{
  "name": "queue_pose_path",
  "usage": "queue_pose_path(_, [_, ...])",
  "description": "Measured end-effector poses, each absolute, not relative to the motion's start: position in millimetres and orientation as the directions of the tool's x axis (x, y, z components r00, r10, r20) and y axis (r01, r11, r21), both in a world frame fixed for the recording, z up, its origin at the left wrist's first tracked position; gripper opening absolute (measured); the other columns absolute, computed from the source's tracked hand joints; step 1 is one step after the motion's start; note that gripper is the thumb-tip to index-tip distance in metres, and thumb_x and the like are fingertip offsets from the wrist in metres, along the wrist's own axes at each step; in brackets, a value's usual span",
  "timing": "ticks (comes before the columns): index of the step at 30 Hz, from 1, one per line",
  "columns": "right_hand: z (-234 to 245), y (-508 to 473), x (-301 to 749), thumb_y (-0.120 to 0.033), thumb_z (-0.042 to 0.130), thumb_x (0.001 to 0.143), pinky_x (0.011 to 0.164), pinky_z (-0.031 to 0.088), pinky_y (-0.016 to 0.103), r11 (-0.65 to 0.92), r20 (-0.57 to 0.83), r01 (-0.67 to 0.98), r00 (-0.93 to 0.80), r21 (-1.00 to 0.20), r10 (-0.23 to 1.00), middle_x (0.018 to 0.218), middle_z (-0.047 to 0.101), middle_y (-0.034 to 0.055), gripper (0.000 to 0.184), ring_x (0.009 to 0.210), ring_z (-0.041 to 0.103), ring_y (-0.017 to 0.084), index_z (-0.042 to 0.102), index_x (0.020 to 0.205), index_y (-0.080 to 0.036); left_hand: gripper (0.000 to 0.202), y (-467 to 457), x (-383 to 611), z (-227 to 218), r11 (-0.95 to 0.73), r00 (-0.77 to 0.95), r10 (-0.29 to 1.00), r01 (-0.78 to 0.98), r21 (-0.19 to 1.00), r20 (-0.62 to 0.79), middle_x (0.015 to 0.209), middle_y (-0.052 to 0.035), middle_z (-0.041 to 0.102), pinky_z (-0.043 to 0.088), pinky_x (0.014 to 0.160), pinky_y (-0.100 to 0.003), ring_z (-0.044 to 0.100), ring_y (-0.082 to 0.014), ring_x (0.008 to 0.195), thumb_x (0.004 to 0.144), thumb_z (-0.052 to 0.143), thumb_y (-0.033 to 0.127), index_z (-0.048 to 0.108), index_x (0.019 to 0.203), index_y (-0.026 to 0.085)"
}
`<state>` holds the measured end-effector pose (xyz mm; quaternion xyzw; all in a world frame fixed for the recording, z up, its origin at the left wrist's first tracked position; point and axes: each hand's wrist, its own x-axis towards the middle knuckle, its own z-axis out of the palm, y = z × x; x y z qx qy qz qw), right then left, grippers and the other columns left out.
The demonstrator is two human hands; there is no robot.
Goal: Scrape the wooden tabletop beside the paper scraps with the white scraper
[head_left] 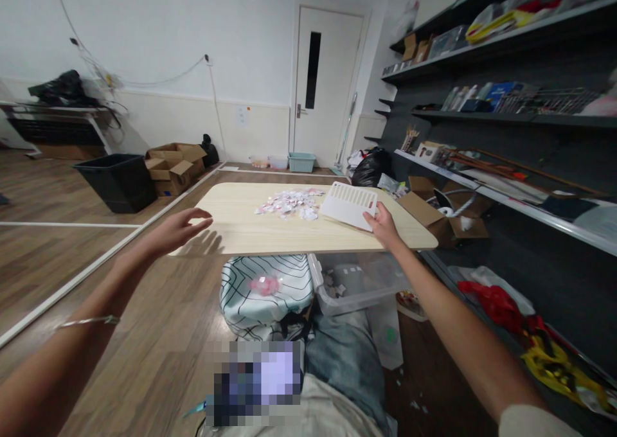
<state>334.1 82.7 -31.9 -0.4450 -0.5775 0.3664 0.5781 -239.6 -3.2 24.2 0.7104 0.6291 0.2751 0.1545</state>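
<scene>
Head view: a white slotted panel [348, 207] is gripped by the R hand [383, 226] at its near R corner, thumb laid on the upper face. The panel is held at a slant over the R half of a pale wood table [236, 234], slots toward the far side; whether its lower edge is rested on the tabletop can't be told. A heap of paper bits [292, 202], mostly white w/ some pink, is spread just L of the panel, approx. mid-table.

The L hand [186, 226] is held open above the table's L end, fingers loosely bent, well apart from the heap; its shadow is cast on the wood. A thin bracelet [91, 321] is worn on the L forearm.

Below the near edge, a patterned cloth [236, 295] is seen w/ a pink item [265, 286] set on it, too small to be identified. Next to it, on the R, a clear plastic bin [357, 292] is placed, partly under the table, w/ small pale pieces inside. In the bg, a black bin [118, 183] and open cardboard boxes [176, 167] are stood on the L; dark shelves [486, 112] are stocked along the R.
</scene>
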Motion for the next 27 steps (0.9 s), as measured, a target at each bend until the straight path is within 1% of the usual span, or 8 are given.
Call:
queue_pose_path(2, [-29, 76, 326, -0.053, 0.093, 0.070, 0.083, 0.073, 0.051, 0.320, 0.324, 0.088, 0.024, -0.943, 0.946, 0.111, 0.082, 0.0075, 0.063, 0.096, 0.081, 0.030, 0.056, 0.115, -0.030, 0.094, 24, -234, 7, -0.144, 0.042, 0.977, 0.852, 0.503, 0.209, 0.139, -0.0244, 0.076, 0.060, 0.109, -0.049, 0.074, -0.0375, 0.120, 0.083, 0.047, 0.090, 0.072, 0.127, 0.011])
queue_pose_path(3, [-26, 73, 323, -0.053, 0.094, 0.069, 0.080, 0.073, 0.050, 0.314, 0.316, 0.091, 0.011, -0.945, 0.949, 0.110, 0.082, 0.0069, 0.063, 0.094, 0.081, 0.029, 0.056, 0.114, -0.030, 0.088, 33, -231, -3, -0.144, 0.052, 0.977, 0.875, 0.463, 0.206, 0.143, -0.0248, 0.075, 0.058, 0.112, -0.049, 0.073, -0.0376, 0.124, 0.088, 0.045, 0.082, 0.071, 0.132, 0.010])
queue_pose_path(5, [-22, 67, 320, -0.051, 0.094, 0.069, 0.077, 0.073, 0.047, 0.303, 0.305, 0.103, 0.006, -0.948, 0.952, 0.108, 0.081, 0.0062, 0.060, 0.093, 0.080, 0.028, 0.057, 0.111, -0.030, 0.073, 43, -224, -20, -0.159, 0.082, 0.974, 0.909, 0.385, 0.209, 0.150, -0.0230, 0.071, 0.051, 0.121, -0.048, 0.068, -0.0369, 0.136, 0.096, 0.042, 0.067, 0.071, 0.136, 0.013])
queue_pose_path(8, [-16, 60, 318, -0.046, 0.093, 0.070, 0.077, 0.072, 0.045, 0.265, 0.272, 0.121, 0.042, -0.957, 0.961, 0.109, 0.080, 0.0063, 0.055, 0.093, 0.079, 0.027, 0.057, 0.109, -0.029, 0.070, 46, -220, -35, -0.161, 0.102, 0.971, 0.949, 0.271, 0.217, 0.162, -0.0207, 0.064, 0.043, 0.128, -0.046, 0.060, -0.0352, 0.150, 0.102, 0.034, 0.056, 0.070, 0.144, 0.014])
queue_pose_path(11, [-12, 58, 319, -0.044, 0.091, 0.071, 0.080, 0.071, 0.046, 0.231, 0.242, 0.116, 0.086, -0.966, 0.967, 0.110, 0.080, 0.0071, 0.053, 0.098, 0.079, 0.027, 0.057, 0.109, -0.029, 0.073, 44, -222, -38, -0.135, 0.092, 0.972, 0.971, 0.195, 0.215, 0.167, -0.0176, 0.061, 0.043, 0.128, -0.044, 0.057, -0.0334, 0.154, 0.105, 0.030, 0.056, 0.066, 0.153, 0.015])
queue_pose_path(18, [-15, 57, 318, -0.041, 0.090, 0.074, 0.100, 0.067, 0.047, 0.290, 0.310, 0.159, 0.114, -0.944, 0.944, 0.111, 0.080, 0.0082, 0.046, 0.106, 0.079, 0.027, 0.059, 0.106, -0.029, 0.073, 43, -221, -36, -0.086, 0.054, 0.979, 0.984, 0.157, 0.194, 0.170, -0.0132, 0.058, 0.040, 0.129, -0.041, 0.053, -0.0299, 0.157, 0.107, 0.029, 0.058, 0.064, 0.157, 0.018])
queue_pose_path(23, [-16, 56, 321, -0.043, 0.091, 0.070, 0.102, 0.066, 0.049, 0.318, 0.333, 0.152, 0.083, -0.936, 0.939, 0.112, 0.080, 0.0082, 0.050, 0.106, 0.079, 0.028, 0.060, 0.106, -0.028, 0.074, 43, -222, -34, -0.105, 0.076, 0.981, 0.981, 0.161, 0.177, 0.170, -0.0158, 0.058, 0.040, 0.129, -0.046, 0.053, -0.0327, 0.157, 0.107, 0.029, 0.057, 0.063, 0.157, 0.015])
queue_pose_path(27, [-16, 55, 325, -0.045, 0.091, 0.067, 0.102, 0.066, 0.048, 0.274, 0.288, 0.133, 0.100, -0.952, 0.952, 0.109, 0.080, 0.0070, 0.052, 0.105, 0.078, 0.028, 0.061, 0.106, -0.027, 0.077, 43, -223, -33, -0.094, 0.067, 0.983, 0.983, 0.160, 0.170, 0.171, -0.0151, 0.057, 0.039, 0.130, -0.044, 0.052, -0.0316, 0.158, 0.106, 0.028, 0.060, 0.061, 0.159, 0.015])
